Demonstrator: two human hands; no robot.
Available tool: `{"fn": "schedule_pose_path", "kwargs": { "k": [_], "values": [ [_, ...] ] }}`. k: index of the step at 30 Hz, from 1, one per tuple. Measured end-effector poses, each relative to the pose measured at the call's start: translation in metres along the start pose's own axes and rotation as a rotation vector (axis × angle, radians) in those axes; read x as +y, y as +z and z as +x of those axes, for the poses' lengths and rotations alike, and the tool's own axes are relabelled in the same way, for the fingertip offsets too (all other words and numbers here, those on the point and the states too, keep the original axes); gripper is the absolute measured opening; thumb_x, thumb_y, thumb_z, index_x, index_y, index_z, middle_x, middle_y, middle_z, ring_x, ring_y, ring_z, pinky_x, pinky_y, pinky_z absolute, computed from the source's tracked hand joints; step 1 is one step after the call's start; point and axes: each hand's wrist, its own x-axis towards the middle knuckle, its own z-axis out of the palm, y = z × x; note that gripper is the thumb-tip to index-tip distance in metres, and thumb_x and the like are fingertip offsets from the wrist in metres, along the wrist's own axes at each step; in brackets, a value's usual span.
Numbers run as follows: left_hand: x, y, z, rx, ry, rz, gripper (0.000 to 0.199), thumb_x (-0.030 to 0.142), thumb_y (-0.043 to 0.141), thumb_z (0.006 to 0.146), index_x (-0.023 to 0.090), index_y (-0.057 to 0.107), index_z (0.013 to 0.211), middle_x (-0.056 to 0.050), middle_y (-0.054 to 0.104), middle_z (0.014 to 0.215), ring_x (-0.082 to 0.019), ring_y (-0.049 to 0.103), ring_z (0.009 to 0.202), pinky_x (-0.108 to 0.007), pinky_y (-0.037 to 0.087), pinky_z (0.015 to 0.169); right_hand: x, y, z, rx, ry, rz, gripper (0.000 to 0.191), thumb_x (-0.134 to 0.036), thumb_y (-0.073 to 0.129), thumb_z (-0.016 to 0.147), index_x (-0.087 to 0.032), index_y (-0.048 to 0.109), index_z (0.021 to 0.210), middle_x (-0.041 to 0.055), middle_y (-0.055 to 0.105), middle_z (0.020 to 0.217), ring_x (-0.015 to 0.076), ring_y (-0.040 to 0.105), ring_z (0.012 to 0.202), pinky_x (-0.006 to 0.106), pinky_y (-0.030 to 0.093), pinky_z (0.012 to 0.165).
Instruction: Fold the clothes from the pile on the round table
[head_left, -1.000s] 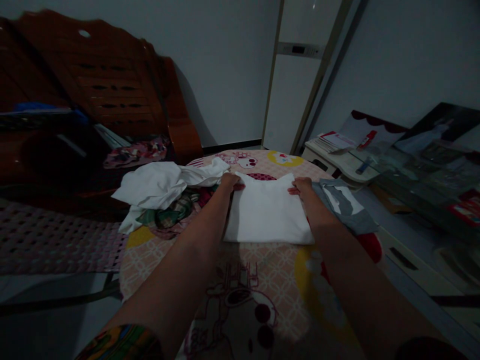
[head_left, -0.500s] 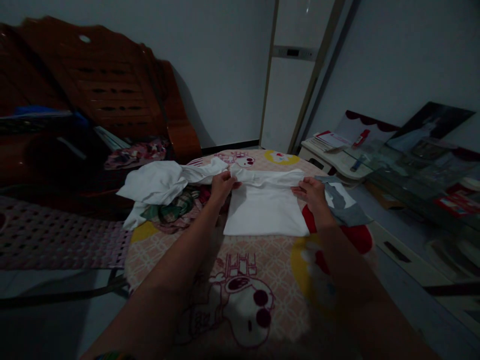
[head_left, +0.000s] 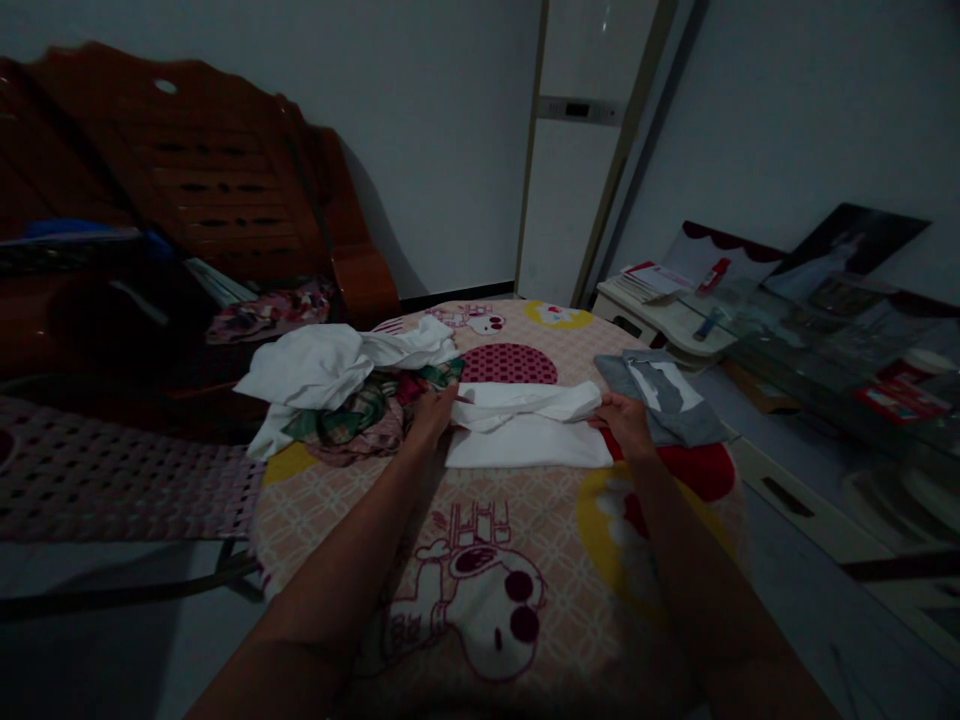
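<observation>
Head view: what are the hands on?

Left hand (head_left: 435, 412) pinches the left end of the white cloth (head_left: 529, 452); right hand (head_left: 624, 418) pinches the right end. Hands well apart, cloth between them, centre frame, on the patterned tablecloth (head_left: 315, 505). Rumpled upper layer lies across a flat lower one.

Risks?

Skew, probably: if one hand pulls harder, the upper layer goes crooked. Pressing it down as it is could set creases. Green plaid cloth (head_left: 345, 420) and loose white cloth (head_left: 307, 365), left of centre, look close enough to snag on a wide left swing. Grey garment (head_left: 697, 425), right of centre, sits near the right hand; a stray wrist could knock it.

Anything readable?

Not reliably. Lettering (head_left: 401, 628) by the cartoon dog (head_left: 487, 640), lower centre: too dim. Red packet (head_left: 900, 402), right edge: pale marks, illegible. Papers (head_left: 652, 282), right: red print, no words. Tall white unit (head_left: 570, 190), upper centre: dark display (head_left: 577, 110), no brand visible.
</observation>
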Motion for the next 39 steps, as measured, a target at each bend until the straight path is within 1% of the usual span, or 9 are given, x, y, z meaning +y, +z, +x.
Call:
{"fn": "schedule_pose_path", "kwargs": {
  "k": [4, 8, 12, 17, 24, 31, 35, 37, 39],
  "values": [
    [0.005, -0.004, -0.004, -0.092, -0.004, -0.046, 0.065, 0.074, 0.052, 0.078, 0.013, 0.071, 0.068, -0.013, 0.072, 0.069, -0.02, 0.065, 0.062, -0.027, 0.048, 0.055, 0.002, -0.005, 0.001, 0.016, -0.111, -0.128, 0.007, -0.021, 0.058, 0.062, -0.02, 0.065, 0.06, -0.0024, 0.065, 0.06, 0.0167, 0.063, 0.061, 0.028, 0.053, 0.061],
    [0.009, -0.003, -0.009, -0.139, -0.087, -0.091, 0.061, 0.071, 0.056, 0.077, 0.012, 0.071, 0.068, -0.013, 0.073, 0.071, -0.017, 0.062, 0.058, -0.025, 0.044, 0.053, 0.001, -0.01, -0.003, -0.023, -0.191, -0.219, 0.016, -0.022, 0.051, 0.062, -0.021, 0.066, 0.056, 0.0007, 0.07, 0.066, 0.0178, 0.065, 0.069, 0.029, 0.052, 0.067],
    [0.009, -0.002, -0.011, -0.139, -0.101, -0.081, 0.053, 0.063, 0.061, 0.077, 0.012, 0.071, 0.068, -0.012, 0.073, 0.072, -0.015, 0.06, 0.055, -0.023, 0.041, 0.051, 0.0, -0.006, -0.007, -0.074, -0.143, -0.092, 0.018, -0.026, 0.051, 0.065, -0.021, 0.067, 0.057, 0.0049, 0.075, 0.076, 0.0185, 0.068, 0.077, 0.029, 0.053, 0.07],
    [0.009, -0.003, -0.011, -0.119, -0.049, -0.056, 0.05, 0.061, 0.064, 0.074, 0.012, 0.072, 0.071, -0.013, 0.074, 0.076, -0.016, 0.061, 0.058, -0.023, 0.041, 0.051, 0.001, -0.003, -0.006, -0.029, -0.098, -0.051, 0.013, -0.028, 0.065, 0.062, -0.019, 0.07, 0.07, 0.0039, 0.074, 0.07, 0.0164, 0.064, 0.063, 0.026, 0.048, 0.058],
    [0.006, -0.004, -0.008, -0.104, 0.069, 0.077, 0.036, 0.049, 0.065, 0.071, 0.015, 0.073, 0.064, -0.012, 0.077, 0.082, -0.02, 0.065, 0.071, -0.025, 0.046, 0.059, 0.006, -0.006, -0.003, -0.031, -0.098, -0.057, 0.013, -0.025, 0.073, 0.055, -0.02, 0.068, 0.066, 0.0026, 0.071, 0.063, 0.018, 0.066, 0.062, 0.028, 0.048, 0.06],
    [0.022, -0.013, -0.017, -0.106, 0.283, 0.699, 0.026, 0.037, 0.061, 0.079, 0.019, 0.074, 0.065, -0.008, 0.07, 0.064, -0.025, 0.068, 0.075, -0.029, 0.047, 0.067, 0.009, -0.005, -0.001, -0.015, -0.147, -0.287, 0.006, -0.02, 0.066, 0.059, -0.021, 0.068, 0.065, 0.0016, 0.071, 0.063, 0.019, 0.064, 0.059, 0.029, 0.047, 0.059],
    [0.038, -0.01, -0.022, 0.006, 0.468, 0.935, 0.025, 0.03, 0.055, 0.087, 0.018, 0.077, 0.091, -0.013, 0.075, 0.095, -0.029, 0.069, 0.095, -0.034, 0.049, 0.085, -0.003, -0.003, -0.005, 0.125, -0.297, -0.659, 0.017, -0.014, 0.059, 0.068, -0.022, 0.073, 0.072, 0.0062, 0.074, 0.072, 0.023, 0.066, 0.068, 0.034, 0.049, 0.067],
    [0.04, 0.0, -0.019, -0.063, 0.575, 0.899, 0.03, 0.027, 0.051, 0.09, 0.017, 0.075, 0.105, -0.013, 0.074, 0.112, -0.028, 0.067, 0.106, -0.036, 0.048, 0.095, -0.012, 0.004, -0.007, 0.154, -0.4, -0.789, 0.024, -0.014, 0.055, 0.075, -0.022, 0.076, 0.084, 0.0086, 0.076, 0.082, 0.0251, 0.068, 0.076, 0.036, 0.05, 0.076],
    [0.039, 0.014, -0.014, -0.171, 0.685, 0.857, 0.036, 0.028, 0.047, 0.093, 0.017, 0.07, 0.12, -0.012, 0.068, 0.127, -0.026, 0.061, 0.12, -0.037, 0.044, 0.106, -0.02, 0.015, -0.005, 0.069, -0.505, -0.837, 0.03, -0.017, 0.05, 0.083, -0.021, 0.076, 0.097, 0.0109, 0.076, 0.095, 0.0269, 0.069, 0.088, 0.039, 0.05, 0.085]
  ]
}}
